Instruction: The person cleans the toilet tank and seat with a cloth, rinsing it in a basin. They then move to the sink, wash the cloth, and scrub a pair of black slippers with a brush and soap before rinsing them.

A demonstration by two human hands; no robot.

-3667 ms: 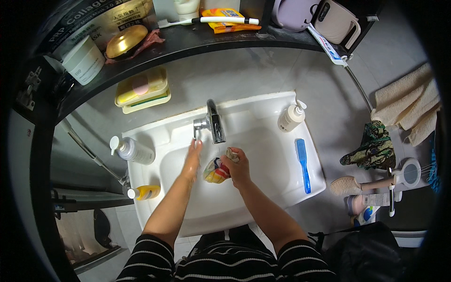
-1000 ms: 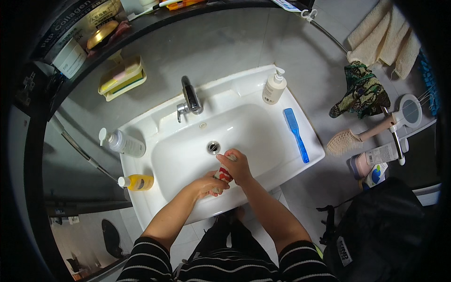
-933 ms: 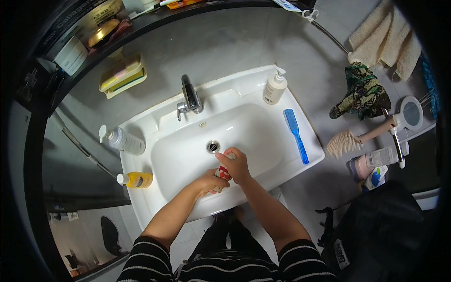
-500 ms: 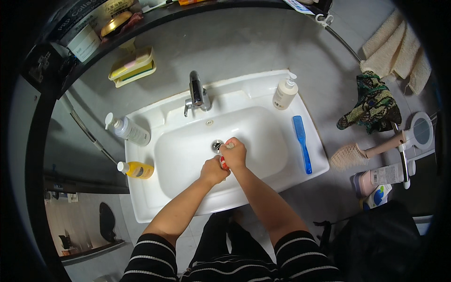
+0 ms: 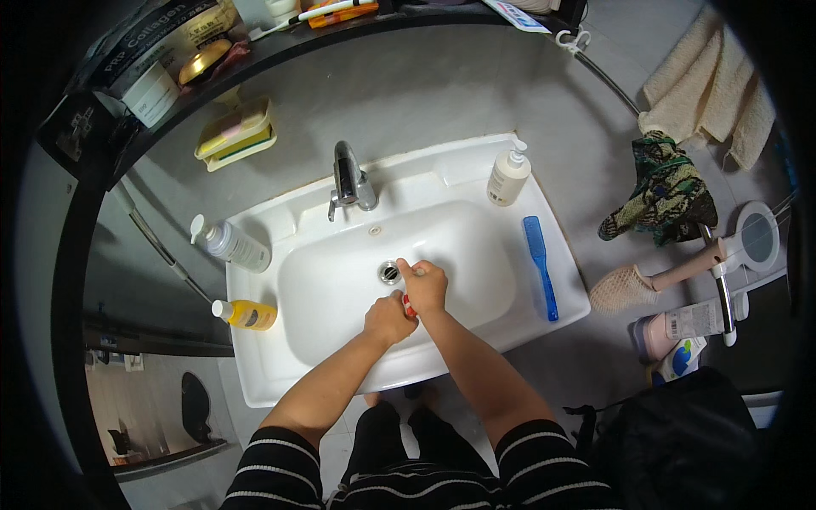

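Note:
Both my hands are together over the front half of the white sink (image 5: 476, 255), just short of the drain (image 5: 389, 272). My left hand (image 5: 390, 320) is closed at the lower end of a small red-and-white object (image 5: 410, 306). My right hand (image 5: 427, 287) is wrapped round the same object, higher up. A pale bit shows by the right fingers; whether it belongs to the object I cannot tell. Most of the object is hidden by the fingers, so its kind is unclear. Behind the basin stands a chrome faucet (image 5: 346, 174), with no water seen running.
On the sink's left rim stand a white pump bottle (image 5: 238, 245) and a yellow bottle (image 5: 253, 316). Along the right rim are another pump bottle (image 5: 508, 174) and a blue comb (image 5: 539, 263). A soap holder (image 5: 236, 134) hangs on the wall; a pink hairbrush (image 5: 627, 289) juts in at right.
The whole view has shifted slightly, with the sink a little lower in it. My hands still grip the red-and-white object together, and the right hand has turned a little around it.

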